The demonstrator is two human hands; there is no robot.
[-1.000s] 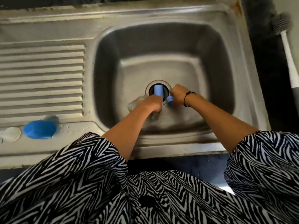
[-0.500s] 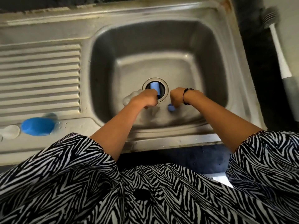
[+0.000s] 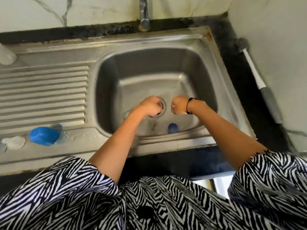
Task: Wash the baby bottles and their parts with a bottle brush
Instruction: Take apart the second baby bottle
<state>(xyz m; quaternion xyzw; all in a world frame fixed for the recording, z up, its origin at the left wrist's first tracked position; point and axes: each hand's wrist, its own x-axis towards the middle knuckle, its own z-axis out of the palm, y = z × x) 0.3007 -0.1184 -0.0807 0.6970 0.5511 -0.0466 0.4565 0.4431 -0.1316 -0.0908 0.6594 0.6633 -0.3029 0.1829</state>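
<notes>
Steel all round us: we stand over the sink (image 3: 206,47) with both arms reaching down into its basin.

Our left hand (image 3: 152,105) is curled into a fist over the drain (image 3: 163,107), covering most of its ring. A faint clear shape shows just under the wrist, perhaps the bottle (image 3: 128,112), but it is too blurred for us to say so, and we cannot tell whether the fingers grip anything.

Our right hand (image 3: 178,104) is just beside the left, apart from it, with the knuckles turned toward the drain. Its fingers are curled tight; nothing shows between them, though the palm side is hidden from us. A black band (image 3: 188,105) circles that wrist.

A small blue ring (image 3: 172,128) lies on the basin floor, nearer to us than the right hand and untouched by either hand.

The brush (image 3: 255,77) lies well to the right of the right hand, outside the sink on the dark counter (image 3: 239,83), its grey bristle head pointing away from us and its grey grip nearer.

Far to the left of the left hand, on the flat edge below the ribbed drainboard (image 3: 43,92), rests a blue cap (image 3: 44,136), with a white nipple (image 3: 14,142) just beside it on its far-left side. Water beads spot the steel near them.

Beyond both hands, the tap (image 3: 144,14) rises at the back rim against a marbled wall (image 3: 66,10). A white object (image 3: 5,56) sits at the far left corner, cut off by the frame.

Our zebra-striped sleeves (image 3: 265,176) fill the near view.
</notes>
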